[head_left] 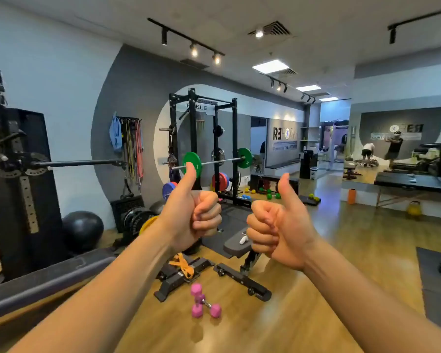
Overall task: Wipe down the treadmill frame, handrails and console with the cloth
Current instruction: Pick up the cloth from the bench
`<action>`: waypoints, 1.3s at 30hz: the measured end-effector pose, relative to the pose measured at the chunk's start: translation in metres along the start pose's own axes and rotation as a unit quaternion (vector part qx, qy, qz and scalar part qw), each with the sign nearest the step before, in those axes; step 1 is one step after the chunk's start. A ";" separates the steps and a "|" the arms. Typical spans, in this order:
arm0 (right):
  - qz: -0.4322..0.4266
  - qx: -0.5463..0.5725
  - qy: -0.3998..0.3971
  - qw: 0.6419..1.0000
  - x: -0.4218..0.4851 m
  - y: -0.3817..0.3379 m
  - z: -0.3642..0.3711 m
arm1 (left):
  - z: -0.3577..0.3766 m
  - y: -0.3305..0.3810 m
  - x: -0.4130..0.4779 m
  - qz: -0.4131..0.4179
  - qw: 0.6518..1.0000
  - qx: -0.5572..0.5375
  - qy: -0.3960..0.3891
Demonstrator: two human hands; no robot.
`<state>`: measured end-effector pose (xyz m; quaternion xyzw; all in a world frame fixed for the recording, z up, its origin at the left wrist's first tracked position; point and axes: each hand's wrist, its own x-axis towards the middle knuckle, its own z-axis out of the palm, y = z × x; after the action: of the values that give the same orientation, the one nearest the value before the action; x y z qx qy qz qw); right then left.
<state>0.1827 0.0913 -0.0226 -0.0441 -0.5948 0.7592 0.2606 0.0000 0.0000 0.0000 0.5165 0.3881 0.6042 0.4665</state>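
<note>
Left of the squat rack (204, 138) stands a black cable machine (21, 187) with a dark exercise ball (83, 229) beside it. Before the rack, the left hand (191, 217) and right hand (278, 230) are fists with thumbs up, holding nothing. Below them lie pink dumbbells (204, 301). Far right of the rack, a treadmill (433, 159) shows; no cloth visible.

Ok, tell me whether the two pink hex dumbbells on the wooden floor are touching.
Touching. The head view shows one pink hex dumbbell lying crossed against the other, their handles meeting with no gap.
</note>
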 end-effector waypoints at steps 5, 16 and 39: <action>-0.008 0.017 0.045 0.999 0.066 -0.001 -0.084 | -0.017 -0.031 0.116 -0.029 0.999 -0.012 -0.018; -0.018 -0.012 0.141 0.990 0.229 0.043 -0.317 | -0.132 -0.190 0.376 -0.041 0.990 -0.079 -0.106; 0.076 -0.363 0.337 0.865 0.553 0.087 -0.974 | -0.218 -0.499 1.002 -0.135 0.963 0.224 0.069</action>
<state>0.0442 1.1826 -0.2495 -0.4340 -0.6990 0.4462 0.3520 -0.1648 1.1007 -0.2479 0.5077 0.6112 0.4668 0.3883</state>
